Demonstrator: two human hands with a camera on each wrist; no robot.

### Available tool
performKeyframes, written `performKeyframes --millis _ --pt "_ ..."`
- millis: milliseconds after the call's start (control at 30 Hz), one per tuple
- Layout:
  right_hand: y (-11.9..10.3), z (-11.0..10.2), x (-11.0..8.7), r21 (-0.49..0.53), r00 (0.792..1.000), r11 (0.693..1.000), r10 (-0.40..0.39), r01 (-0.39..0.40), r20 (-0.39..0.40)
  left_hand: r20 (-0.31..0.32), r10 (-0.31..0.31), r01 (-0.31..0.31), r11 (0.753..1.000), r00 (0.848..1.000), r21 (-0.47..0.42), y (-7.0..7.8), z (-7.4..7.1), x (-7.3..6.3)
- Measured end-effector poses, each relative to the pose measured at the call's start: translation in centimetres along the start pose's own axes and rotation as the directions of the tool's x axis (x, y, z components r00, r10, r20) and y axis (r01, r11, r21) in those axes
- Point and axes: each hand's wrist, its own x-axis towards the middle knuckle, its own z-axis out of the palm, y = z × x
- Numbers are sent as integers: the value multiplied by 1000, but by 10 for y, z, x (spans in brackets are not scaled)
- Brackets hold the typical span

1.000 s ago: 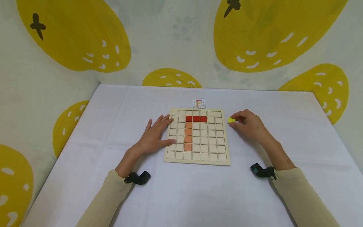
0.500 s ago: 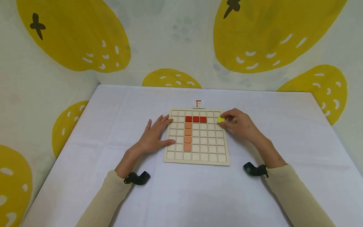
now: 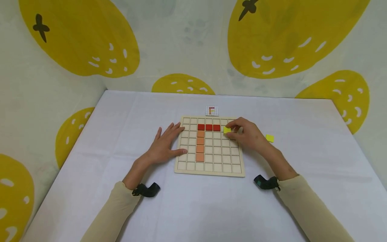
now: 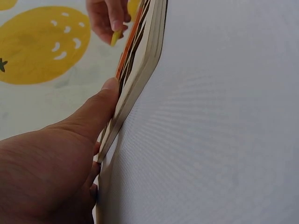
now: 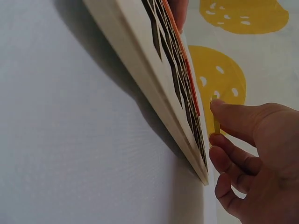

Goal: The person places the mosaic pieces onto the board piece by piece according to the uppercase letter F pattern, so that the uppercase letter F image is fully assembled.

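My right hand [image 3: 249, 136] pinches a yellow square tile [image 3: 227, 129] between thumb and fingertips, above the right part of a wooden grid board [image 3: 210, 173]. In the right wrist view the tile [image 5: 216, 116] is seen edge-on, apart from the board. My left hand [image 3: 163, 146] lies with spread fingers on the board's left edge; its thumb [image 4: 100, 105] rests on the rim in the left wrist view. On the board, a row of 3 red tiles [image 3: 209, 127] sits above a column of several orange tiles [image 3: 200, 148].
Behind the board lies a small pattern card [image 3: 212, 111] with a coloured grid. Another yellow tile [image 3: 270, 138] lies on the white tablecloth [image 3: 199, 205] to the right of my right wrist. A patterned wall [image 3: 181, 43] stands behind the table.
My right hand has carried the yellow tile leftward, from beside the board to over its right columns. The other yellow tile has come into sight behind it. My left hand stays put.
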Motion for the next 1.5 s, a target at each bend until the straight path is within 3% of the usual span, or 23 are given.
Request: performKeyframes --millis 1500 --pt "-37 41 4 -33 994 997 -71 74 82 -26 14 -14 1000 1000 -1 -2 3 0"
